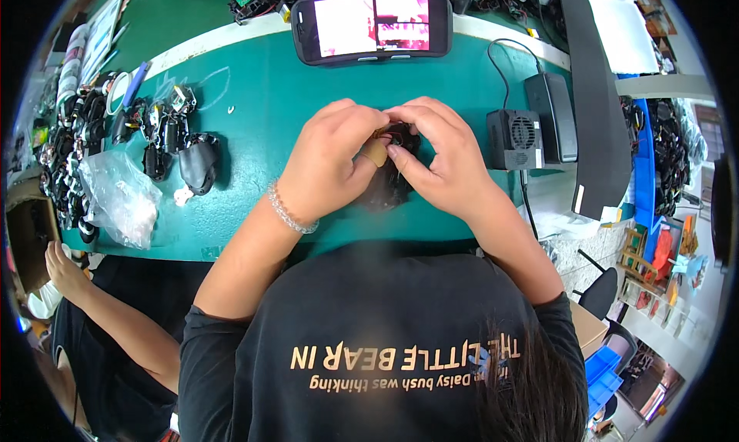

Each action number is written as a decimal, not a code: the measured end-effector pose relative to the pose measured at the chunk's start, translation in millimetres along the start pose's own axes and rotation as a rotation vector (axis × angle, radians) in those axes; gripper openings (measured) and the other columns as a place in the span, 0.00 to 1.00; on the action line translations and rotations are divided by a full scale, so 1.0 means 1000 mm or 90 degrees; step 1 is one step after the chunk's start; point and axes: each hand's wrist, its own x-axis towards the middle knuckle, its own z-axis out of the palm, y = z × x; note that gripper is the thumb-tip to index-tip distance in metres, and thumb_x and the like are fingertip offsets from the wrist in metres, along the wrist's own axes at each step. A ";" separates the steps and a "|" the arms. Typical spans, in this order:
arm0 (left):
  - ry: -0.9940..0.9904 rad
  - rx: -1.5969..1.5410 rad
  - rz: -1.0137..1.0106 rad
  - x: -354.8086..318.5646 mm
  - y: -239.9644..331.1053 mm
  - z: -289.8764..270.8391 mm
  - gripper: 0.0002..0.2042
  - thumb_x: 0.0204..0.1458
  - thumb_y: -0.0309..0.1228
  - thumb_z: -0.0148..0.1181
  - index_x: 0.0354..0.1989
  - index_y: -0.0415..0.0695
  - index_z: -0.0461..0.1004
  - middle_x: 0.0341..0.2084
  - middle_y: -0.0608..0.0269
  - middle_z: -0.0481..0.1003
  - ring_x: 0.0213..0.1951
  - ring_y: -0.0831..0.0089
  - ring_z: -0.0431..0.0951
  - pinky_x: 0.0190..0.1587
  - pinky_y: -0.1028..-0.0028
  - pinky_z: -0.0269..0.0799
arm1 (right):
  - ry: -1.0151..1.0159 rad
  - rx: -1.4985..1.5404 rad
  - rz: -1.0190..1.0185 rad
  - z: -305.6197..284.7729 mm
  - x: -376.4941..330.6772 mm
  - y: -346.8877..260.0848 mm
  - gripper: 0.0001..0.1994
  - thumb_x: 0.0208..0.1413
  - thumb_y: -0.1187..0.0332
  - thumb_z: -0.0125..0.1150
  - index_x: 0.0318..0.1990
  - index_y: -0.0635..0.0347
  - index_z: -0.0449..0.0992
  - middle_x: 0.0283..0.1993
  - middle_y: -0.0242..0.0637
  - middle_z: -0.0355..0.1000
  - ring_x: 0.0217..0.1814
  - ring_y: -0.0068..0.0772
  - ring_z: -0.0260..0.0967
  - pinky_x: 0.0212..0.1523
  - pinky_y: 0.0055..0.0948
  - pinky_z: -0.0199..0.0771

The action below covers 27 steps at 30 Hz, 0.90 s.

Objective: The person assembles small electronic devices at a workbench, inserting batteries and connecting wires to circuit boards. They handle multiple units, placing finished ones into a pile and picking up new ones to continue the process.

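Note:
Both of my hands are together over the green table, closed around a small black device part [402,139] with thin reddish wires showing near its top. My left hand [332,153] grips it from the left, with a tan cover like a finger cot or plaster on the thumb. From the right, my right hand [445,155] pinches it between thumb and fingers. Fingers hide much of the part, so its exact kind cannot be made out. Beneath the hands lies a dark, blurred shape [385,189], partly covered. A clear beaded bracelet circles my left wrist.
A phone in a black case [305,38] stands at the back. Left are black device parts [198,165], a clear plastic bag [123,199] and heaped black parts. A vented black box [504,142] and a black adapter [551,115] sit right. Another person's hand [65,271] is at lower left.

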 end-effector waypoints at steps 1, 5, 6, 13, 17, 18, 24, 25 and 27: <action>-0.002 0.007 -0.007 0.000 0.001 -0.001 0.15 0.41 0.13 0.61 0.39 0.37 0.72 0.29 0.56 0.75 0.30 0.62 0.76 0.32 0.69 0.73 | -0.003 -0.004 0.005 0.000 0.000 0.000 0.14 0.47 0.74 0.61 0.44 0.63 0.73 0.39 0.42 0.72 0.43 0.47 0.69 0.44 0.39 0.70; -0.018 -0.008 -0.015 -0.001 0.003 -0.004 0.14 0.41 0.14 0.62 0.38 0.38 0.72 0.29 0.56 0.75 0.30 0.63 0.76 0.32 0.70 0.73 | -0.018 0.001 -0.003 0.002 0.000 0.002 0.12 0.48 0.75 0.59 0.42 0.63 0.73 0.37 0.43 0.72 0.42 0.48 0.69 0.42 0.40 0.69; -0.026 -0.016 -0.017 -0.001 0.003 -0.005 0.14 0.41 0.14 0.62 0.38 0.37 0.72 0.29 0.56 0.75 0.30 0.63 0.76 0.32 0.70 0.72 | -0.018 0.004 -0.005 0.002 0.000 0.001 0.12 0.48 0.75 0.59 0.42 0.63 0.73 0.37 0.44 0.72 0.41 0.49 0.69 0.42 0.40 0.69; -0.046 -0.053 -0.040 0.002 0.012 -0.008 0.13 0.41 0.17 0.60 0.38 0.37 0.72 0.29 0.54 0.76 0.32 0.55 0.74 0.35 0.64 0.71 | -0.030 0.045 0.011 0.000 0.002 -0.001 0.09 0.49 0.77 0.56 0.39 0.65 0.72 0.34 0.45 0.72 0.39 0.51 0.68 0.40 0.41 0.68; -0.045 -0.044 -0.038 0.002 0.013 -0.008 0.12 0.43 0.17 0.59 0.39 0.37 0.71 0.31 0.53 0.76 0.33 0.55 0.75 0.36 0.63 0.71 | -0.031 0.056 0.017 -0.001 0.002 0.000 0.09 0.50 0.78 0.55 0.40 0.66 0.72 0.34 0.46 0.71 0.39 0.51 0.68 0.41 0.41 0.68; -0.046 -0.043 -0.034 0.002 0.013 -0.008 0.12 0.44 0.17 0.59 0.39 0.37 0.72 0.31 0.53 0.76 0.32 0.56 0.75 0.36 0.64 0.71 | -0.030 0.059 0.024 -0.001 0.002 0.000 0.08 0.50 0.78 0.54 0.40 0.66 0.72 0.34 0.46 0.71 0.39 0.51 0.68 0.41 0.41 0.68; -0.055 -0.023 -0.023 0.000 0.013 -0.007 0.13 0.43 0.16 0.58 0.39 0.37 0.71 0.32 0.53 0.76 0.33 0.54 0.75 0.36 0.62 0.72 | -0.034 0.058 0.041 -0.001 0.001 -0.003 0.08 0.50 0.79 0.53 0.39 0.66 0.72 0.35 0.46 0.72 0.39 0.50 0.68 0.41 0.41 0.68; -0.056 -0.023 -0.024 0.000 0.013 -0.008 0.13 0.42 0.16 0.58 0.39 0.36 0.71 0.32 0.53 0.76 0.32 0.54 0.75 0.36 0.62 0.72 | -0.034 0.060 0.041 -0.001 0.001 -0.002 0.08 0.50 0.79 0.53 0.39 0.66 0.72 0.35 0.46 0.72 0.40 0.50 0.68 0.41 0.41 0.68; -0.053 -0.022 -0.025 0.000 0.013 -0.008 0.12 0.42 0.16 0.57 0.38 0.36 0.70 0.31 0.53 0.76 0.32 0.54 0.75 0.35 0.62 0.72 | -0.046 0.056 0.037 -0.003 0.001 -0.002 0.08 0.50 0.79 0.54 0.39 0.66 0.73 0.35 0.45 0.72 0.40 0.50 0.68 0.41 0.41 0.68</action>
